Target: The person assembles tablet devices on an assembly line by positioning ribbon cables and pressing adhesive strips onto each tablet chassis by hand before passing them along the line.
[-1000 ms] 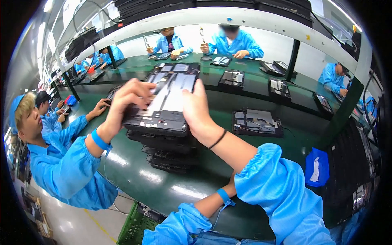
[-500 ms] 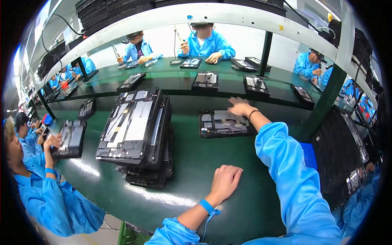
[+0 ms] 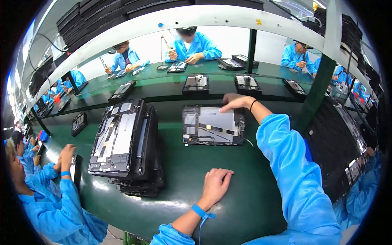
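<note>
A tablet with its back off (image 3: 214, 132) lies on the green bench ahead of me, its silver battery, ribbon cables and dark frame showing. My right hand (image 3: 239, 102) grips its far edge near the right corner, thumb on the battery side and the other fingers hidden behind the edge. A thin cable sticks out at the tablet's near right corner. Closer to me, my left hand (image 3: 217, 185) rests on the bench, holding nothing, its thumb apart from loosely bent fingers. A blue wrist strap with a cord is around that wrist.
Left of the tablet stands a tall, uneven stack of opened tablets (image 3: 118, 139). More opened tablets (image 3: 196, 83) lie along the raised ledge beyond. A green post (image 3: 316, 96) and a black stack (image 3: 337, 139) stand at the right. A co-worker (image 3: 61, 204) sits close on the left.
My right hand has come down onto the tablet's far edge and taken hold. The tablet sits slightly turned and nearer. My left hand stays on the bench; the view has shifted.
</note>
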A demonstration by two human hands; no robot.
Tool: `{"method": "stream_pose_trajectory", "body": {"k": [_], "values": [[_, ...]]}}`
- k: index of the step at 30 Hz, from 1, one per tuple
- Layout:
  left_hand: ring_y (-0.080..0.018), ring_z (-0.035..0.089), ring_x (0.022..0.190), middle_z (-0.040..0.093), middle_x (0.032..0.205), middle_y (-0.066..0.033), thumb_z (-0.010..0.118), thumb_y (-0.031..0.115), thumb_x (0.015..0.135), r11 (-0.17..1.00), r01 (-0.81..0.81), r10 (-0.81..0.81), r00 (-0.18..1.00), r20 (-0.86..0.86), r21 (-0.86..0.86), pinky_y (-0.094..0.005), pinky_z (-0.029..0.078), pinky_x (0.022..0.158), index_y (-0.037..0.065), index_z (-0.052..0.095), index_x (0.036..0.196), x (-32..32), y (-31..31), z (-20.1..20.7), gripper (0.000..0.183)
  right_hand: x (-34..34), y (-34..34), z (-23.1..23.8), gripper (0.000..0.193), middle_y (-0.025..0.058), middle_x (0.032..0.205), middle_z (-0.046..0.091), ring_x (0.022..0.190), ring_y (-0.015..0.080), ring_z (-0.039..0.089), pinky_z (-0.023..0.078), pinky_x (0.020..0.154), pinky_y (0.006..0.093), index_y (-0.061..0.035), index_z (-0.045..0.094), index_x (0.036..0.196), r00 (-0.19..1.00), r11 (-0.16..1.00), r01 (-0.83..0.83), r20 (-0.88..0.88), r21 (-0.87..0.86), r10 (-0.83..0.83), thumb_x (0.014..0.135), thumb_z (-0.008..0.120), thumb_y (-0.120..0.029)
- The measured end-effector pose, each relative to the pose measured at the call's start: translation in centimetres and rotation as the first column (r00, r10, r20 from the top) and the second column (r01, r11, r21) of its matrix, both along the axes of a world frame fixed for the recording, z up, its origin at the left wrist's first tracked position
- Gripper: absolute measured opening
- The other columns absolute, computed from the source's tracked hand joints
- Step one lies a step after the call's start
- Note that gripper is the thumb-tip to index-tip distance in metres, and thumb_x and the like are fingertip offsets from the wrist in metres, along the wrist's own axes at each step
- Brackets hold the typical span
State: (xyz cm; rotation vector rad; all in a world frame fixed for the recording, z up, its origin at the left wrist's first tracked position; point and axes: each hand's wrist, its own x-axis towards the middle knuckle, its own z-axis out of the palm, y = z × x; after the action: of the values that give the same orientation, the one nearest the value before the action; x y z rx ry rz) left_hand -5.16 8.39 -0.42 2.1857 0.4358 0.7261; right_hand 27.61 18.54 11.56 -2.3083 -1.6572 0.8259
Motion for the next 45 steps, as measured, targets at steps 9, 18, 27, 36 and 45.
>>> {"method": "stream_pose_trajectory", "body": {"k": [9,18,27,36,45], "values": [[-0.0296,0.047,0.125,0.04,0.144,-0.0211,0.073,0.022,0.084,0.977,0.007,0.048,0.966,0.254,-0.212,-0.0368,0.04,0.103,0.001,0.01,0.151,0.2,-0.5,-1.2,0.094,-6.7,-13.2,1.3,0.044,0.0117,0.104,0.064,0.095,0.0156,0.061,0.05,0.083,0.0301,0.004,0.051,0.125,0.806,0.749,0.478,-0.567,0.458,-0.168,0.09,0.065,-0.019],[-0.0205,0.028,0.14,0.021,0.156,-0.0109,0.046,0.022,0.1,0.472,0.428,-0.186,0.903,0.388,-0.771,-0.032,0.02,0.115,0.0,0.009,0.153,-4.9,-5.4,1.3,0.067,-16.7,-28.3,-7.0,0.048,0.0122,0.115,0.06,0.103,0.0151,0.058,0.047,0.089,0.0286,0.0055,0.039,0.134,0.428,0.491,0.828,-0.872,0.272,-0.239,0.098,0.053,-0.022],[-0.0451,0.004,0.145,0.012,0.155,-0.0298,0.055,0.022,0.092,0.991,0.129,-0.126,0.89,-0.439,-0.023,-0.0509,0.004,0.116,-0.003,0.024,0.148,-10.4,-9.5,2.4,0.068,-20.5,-35.3,-12.5,0.054,0.0232,0.144,0.036,0.139,0.0403,0.024,0.018,0.111,0.0507,0.0027,0.043,0.134,0.916,0.726,0.367,-0.089,0.582,-0.391,0.088,0.059,-0.021],[-0.0436,0.018,0.142,0.039,0.147,-0.0187,0.076,0.023,0.076,0.974,0.137,-0.107,0.98,-0.167,0.181,-0.0528,0.017,0.113,0.013,0.069,0.102,-2.6,-5.9,3.0,0.029,-20.7,-31.2,-7.0,0.017,0.0107,0.128,0.053,0.13,0.0331,0.037,0.025,0.105,0.0462,-0.0127,0.067,0.097,0.959,0.647,0.188,0.005,0.739,-0.285,0.08,0.065,-0.015],[-0.0081,0.056,0.087,0.063,0.088,0.0104,0.074,0.021,0.071,0.611,0.167,-0.381,0.919,0.102,0.774,-0.034,0.032,0.098,0.025,0.07,0.081,-5.7,-5.7,4.1,0.012,-21.8,-32.2,-6.8,0.013,0.0004,0.098,0.067,0.099,0.0198,0.06,0.038,0.09,0.0365,-0.0102,0.068,0.09,0.97,0.748,0.034,-0.203,0.663,0.136,0.078,0.071,-0.013]]}}
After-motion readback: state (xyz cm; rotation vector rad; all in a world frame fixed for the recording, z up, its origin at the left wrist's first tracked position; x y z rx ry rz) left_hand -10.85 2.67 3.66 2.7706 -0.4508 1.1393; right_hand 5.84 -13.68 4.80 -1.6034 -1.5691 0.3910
